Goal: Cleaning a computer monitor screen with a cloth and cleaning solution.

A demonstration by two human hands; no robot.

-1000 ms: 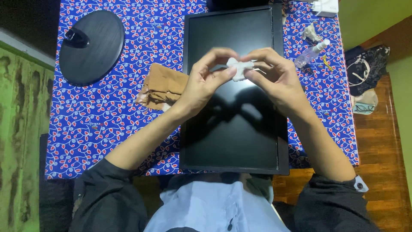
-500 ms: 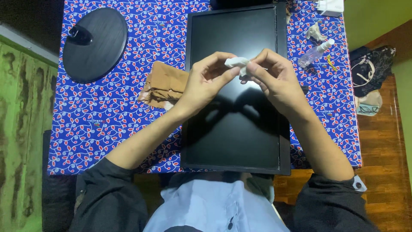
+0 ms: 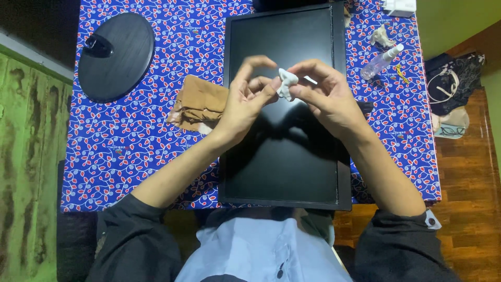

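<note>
A small white wad of tissue (image 3: 286, 83) is pinched between my left hand (image 3: 245, 102) and my right hand (image 3: 326, 96), both raised a little above a black flat monitor (image 3: 284, 156). The monitor lies screen up on a table covered by a blue cloth (image 3: 130, 141) with red and white leaves. My left thumb presses the wad from the left and my right fingers curl round it from the right. My forearms reach in from the bottom of the frame.
A round black monitor stand base (image 3: 116, 56) lies at the far left. A crumpled brown cloth (image 3: 198, 104) sits left of the monitor. At the right are a clear spray bottle (image 3: 381, 61), a used tissue scrap (image 3: 381, 36) and a white adapter (image 3: 399, 7). Bags (image 3: 451, 83) lie on the wooden floor.
The tissue has been bunched tighter and turned more upright between my fingers. My left index finger has lifted off it; both hands stay over the screen.
</note>
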